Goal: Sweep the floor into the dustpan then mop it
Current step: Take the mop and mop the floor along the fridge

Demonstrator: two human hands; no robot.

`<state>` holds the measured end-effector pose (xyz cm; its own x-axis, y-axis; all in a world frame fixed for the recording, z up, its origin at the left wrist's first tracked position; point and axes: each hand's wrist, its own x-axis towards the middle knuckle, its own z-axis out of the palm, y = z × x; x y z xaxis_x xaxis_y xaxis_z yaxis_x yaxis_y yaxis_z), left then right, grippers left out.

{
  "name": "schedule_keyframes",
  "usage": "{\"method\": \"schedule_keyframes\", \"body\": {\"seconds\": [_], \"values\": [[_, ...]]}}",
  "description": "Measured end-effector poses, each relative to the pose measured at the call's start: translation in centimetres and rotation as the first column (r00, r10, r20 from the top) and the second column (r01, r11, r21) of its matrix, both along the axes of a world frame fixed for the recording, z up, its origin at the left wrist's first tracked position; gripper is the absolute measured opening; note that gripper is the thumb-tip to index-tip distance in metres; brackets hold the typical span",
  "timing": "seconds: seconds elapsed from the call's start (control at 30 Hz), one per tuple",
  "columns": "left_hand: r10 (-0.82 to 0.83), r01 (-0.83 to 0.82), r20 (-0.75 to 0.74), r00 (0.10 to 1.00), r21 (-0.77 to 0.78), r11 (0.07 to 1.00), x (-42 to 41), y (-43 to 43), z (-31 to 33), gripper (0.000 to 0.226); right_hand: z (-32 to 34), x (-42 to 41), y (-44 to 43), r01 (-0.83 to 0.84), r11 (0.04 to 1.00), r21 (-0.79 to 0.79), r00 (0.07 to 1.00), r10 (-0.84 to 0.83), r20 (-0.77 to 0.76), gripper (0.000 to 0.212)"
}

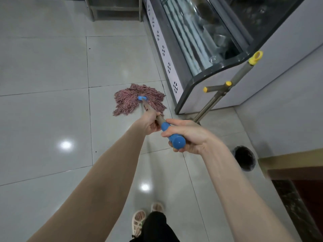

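The tiled floor (43,119) fills your left side, with two bright glints of light on it. Toward the middle, your one mop (148,109) lies slanted away from you, its reddish mop head (129,100) spread flat on the floor, far of both hands and just left of the case (201,49). Your left hand (150,124) is clenched round the bare shaft, the farther of the two. Just right and nearer, your right hand (188,135) grasps the blue grip (176,141) at the near end. Both hands are on the mop. Right of them, one pole (239,75) with three yellow caps leans against the case. Nearer on the right stands one bin (244,158) with a black liner. Your two sandals (139,222) show at the near edge.
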<state>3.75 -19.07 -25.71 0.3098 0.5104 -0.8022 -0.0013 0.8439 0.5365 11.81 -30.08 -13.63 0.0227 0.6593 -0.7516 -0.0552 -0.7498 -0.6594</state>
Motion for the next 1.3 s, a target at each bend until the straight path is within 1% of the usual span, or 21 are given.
{"method": "schedule_keyframes", "body": {"seconds": [0.07, 0.13, 0.23, 0.27, 0.33, 0.43, 0.5, 0.57, 0.6, 0.67, 0.73, 0.8, 0.9, 0.97, 1.13, 1.3], "values": [[-0.001, 0.001, 0.001, 1.000, 0.009, 1.000, 0.3, 2.9, -0.1, 0.024, 0.2, 0.4, 2.9, 0.001, 1.000, 0.005, 1.000, -0.001, 0.007, 0.066], [0.008, -0.008, 0.016, 1.000, 0.010, 1.000, 0.8, 6.7, 0.0, 0.024, 0.1, 1.1, 6.8, -0.008, 1.000, -0.005, 1.000, 0.008, -0.011, 0.058], [0.011, -0.012, 0.026, 1.000, 0.019, 1.000, 1.6, 12.4, 0.1, 0.023, 0.4, 2.4, 12.7, -0.002, 1.000, 0.006, 1.000, 0.002, -0.025, 0.027], [0.017, -0.018, 0.025, 1.000, 0.030, 0.999, 2.1, 14.9, 0.1, 0.023, 0.3, 3.0, 15.3, 0.000, 1.000, 0.012, 1.000, 0.001, -0.029, 0.025], [0.020, -0.021, 0.016, 1.000, 0.050, 0.999, 2.8, 18.8, -0.1, 0.023, 0.1, 3.7, 19.1, -0.007, 1.000, 0.021, 1.000, 0.007, -0.022, 0.030], [-0.015, 0.019, -0.067, 0.998, 0.069, 0.997, 4.0, 25.7, -0.5, 0.025, -0.8, 4.5, 26.0, -0.020, 1.000, 0.000, 0.999, 0.020, -0.045, 0.065], [-0.001, 0.013, -0.127, 0.992, 0.092, 0.996, 4.3, 29.2, -1.2, 0.025, -1.4, 4.5, 29.4, -0.015, 1.000, 0.003, 0.999, 0.015, -0.046, 0.073], [0.022, -0.008, -0.129, 0.991, 0.104, 0.995, 4.6, 33.2, -1.7, 0.024, -1.9, 4.9, 33.4, -0.021, 1.000, 0.000, 0.998, 0.021, -0.056, 0.076], [0.025, -0.014, -0.106, 0.994, 0.103, 0.995, 4.6, 34.7, -1.9, 0.023, -2.0, 5.1, 35.2, -0.012, 1.000, 0.003, 0.998, 0.012, -0.067, 0.076], [0.043, -0.040, -0.027, 0.999, 0.083, 0.996, 4.8, 38.1, -1.7, 0.022, -2.1, 5.8, 39.0, -0.006, 1.000, -0.002, 0.997, 0.006, -0.077, 0.076], [0.048, -0.054, 0.086, 0.995, 0.059, 0.997, 5.0, 40.6, -1.3, 0.017, -1.9, 6.5, 41.9, -0.005, 1.000, 0.015, 0.998, 0.006, -0.062, 0.074], [0.053, -0.061, 0.131, 0.990, 0.057, 0.996, 5.3, 43.3, -1.0, 0.016, -1.7, 7.1, 44.9, -0.011, 1.000, 0.019, 0.999, 0.012, -0.053, 0.072], [0.051, -0.060, 0.101, 0.994, 0.090, 0.994, 5.4, 46.5, -1.1, 0.017, -1.9, 7.2, 47.8, -0.025, 0.999, 0.031, 0.998, 0.027, -0.065, 0.072], [0.049, -0.056, 0.072, 0.996, 0.106, 0.993, 5.1, 48.6, -1.6, 0.018, -2.5, 6.9, 49.7, -0.039, 0.999, 0.026, 0.997, 0.040, -0.070, 0.076], [-0.035, 0.030, 0.034, 0.999, 0.149, 0.988, 3.7, 55.3, -3.3, 0.014, -4.1, 6.0, 55.8, -0.061, 0.998, 0.004, 0.995, 0.061, -0.080, 0.082], [-0.111, 0.113, -0.024, 0.994, 0.136, 0.984, 2.0, 63.6, -3.3, 0.011, -4.6, 4.4, 63.8, -0.052, 0.998, -0.022, 0.994, 0.050, -0.094, 0.082]]}}
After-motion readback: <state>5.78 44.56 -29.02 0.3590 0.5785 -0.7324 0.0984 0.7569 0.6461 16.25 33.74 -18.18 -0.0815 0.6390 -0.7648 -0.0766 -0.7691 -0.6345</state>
